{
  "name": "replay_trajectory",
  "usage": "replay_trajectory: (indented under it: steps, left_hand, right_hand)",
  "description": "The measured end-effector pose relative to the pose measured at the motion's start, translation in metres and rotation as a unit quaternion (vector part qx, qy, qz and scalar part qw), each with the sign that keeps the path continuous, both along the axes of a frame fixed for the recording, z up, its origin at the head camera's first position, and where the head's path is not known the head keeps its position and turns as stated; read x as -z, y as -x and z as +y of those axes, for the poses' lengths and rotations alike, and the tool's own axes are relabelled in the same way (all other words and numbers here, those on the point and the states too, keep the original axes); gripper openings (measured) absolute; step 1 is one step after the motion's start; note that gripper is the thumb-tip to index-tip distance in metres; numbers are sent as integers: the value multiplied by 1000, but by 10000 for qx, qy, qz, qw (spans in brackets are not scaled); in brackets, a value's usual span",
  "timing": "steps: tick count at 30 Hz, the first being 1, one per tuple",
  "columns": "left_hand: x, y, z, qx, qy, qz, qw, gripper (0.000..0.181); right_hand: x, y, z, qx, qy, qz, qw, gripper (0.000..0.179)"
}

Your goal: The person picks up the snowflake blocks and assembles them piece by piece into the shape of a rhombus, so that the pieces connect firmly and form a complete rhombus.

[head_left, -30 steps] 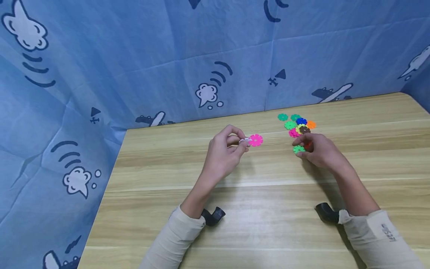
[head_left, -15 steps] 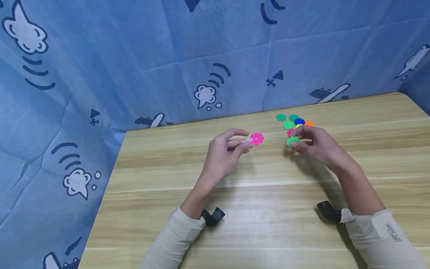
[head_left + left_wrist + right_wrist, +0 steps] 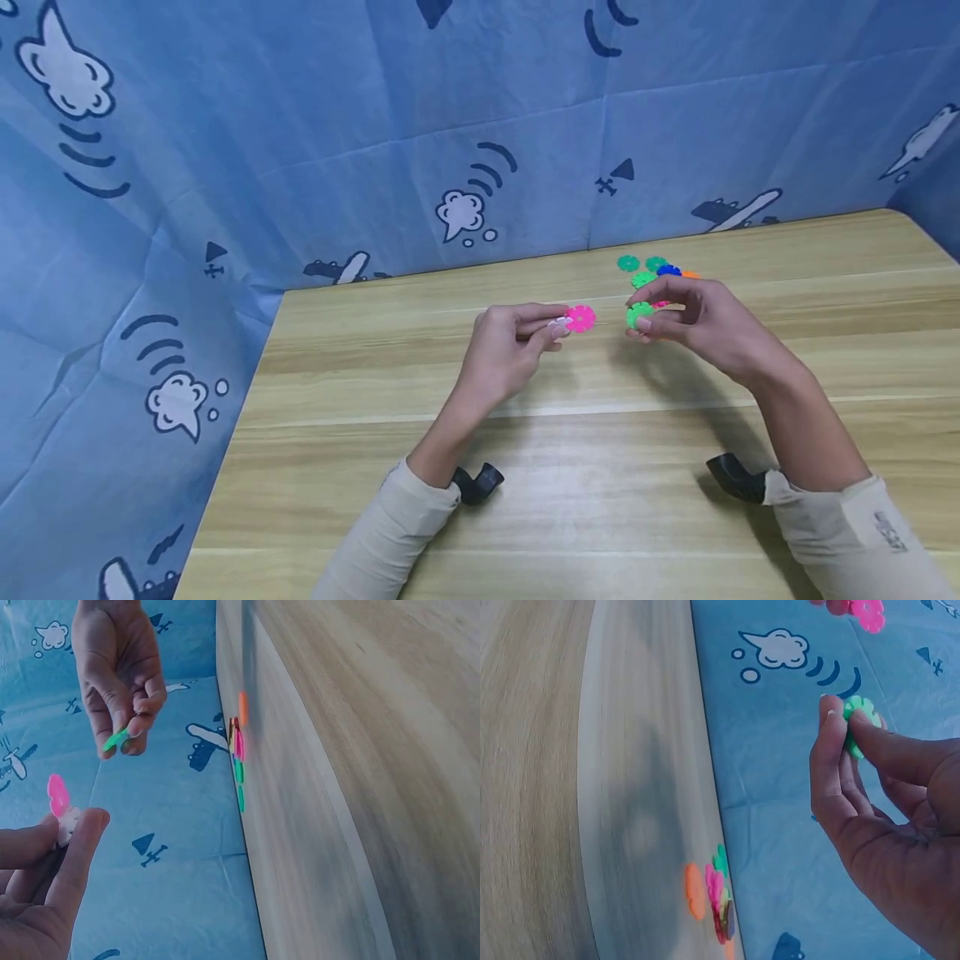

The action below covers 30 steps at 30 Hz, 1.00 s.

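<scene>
My left hand pinches a white notched disc between thumb and fingers. A pink notched disc is joined to it at an angle and sticks out past the fingertips to the right. Facing it, my right hand pinches a bright green notched disc between thumb and fingers, above the table. A small gap separates the green disc from the pink one. Behind the right hand lie more notched discs, among them a blue disc and a light green disc; the hand partly hides this group.
Two darker green discs, a left one and a right one, lie at the back of the wooden table. Orange, pink and brown discs show near the table edge in the right wrist view. A blue printed curtain hangs behind.
My right hand has lifted the green disc off the table and brought it left, closer to the pink one. The left hand has shifted slightly right, its forefinger lowering toward the discs.
</scene>
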State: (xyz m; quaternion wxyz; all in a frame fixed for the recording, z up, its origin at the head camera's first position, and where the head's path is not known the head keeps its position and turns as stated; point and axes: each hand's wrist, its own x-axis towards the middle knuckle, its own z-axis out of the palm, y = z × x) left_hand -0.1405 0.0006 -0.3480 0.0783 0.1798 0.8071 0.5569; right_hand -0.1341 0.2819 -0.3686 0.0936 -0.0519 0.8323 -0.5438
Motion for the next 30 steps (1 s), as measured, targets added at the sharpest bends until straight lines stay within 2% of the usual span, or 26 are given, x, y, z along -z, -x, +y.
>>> replay_trajectory:
  steps: [5,12,24,30]
  left_hand:
    - [0,-3,1,54,-13,-77,10000,27]
    - [1,-6,5,224,-77,20,9997,26]
    - [2,-7,9,407,-172,-86,9990,26]
    - [1,-8,9,362,-140,-143,9991,25]
  right_hand:
    - [-4,-4,-5,-40,271,166,9995,31]
    - [-11,-8,-13,-16,444,400,9982,28]
    - [-15,-12,-22,-1,337,594,9977,30]
    - [-15,-12,-24,-5,294,691,9972,28]
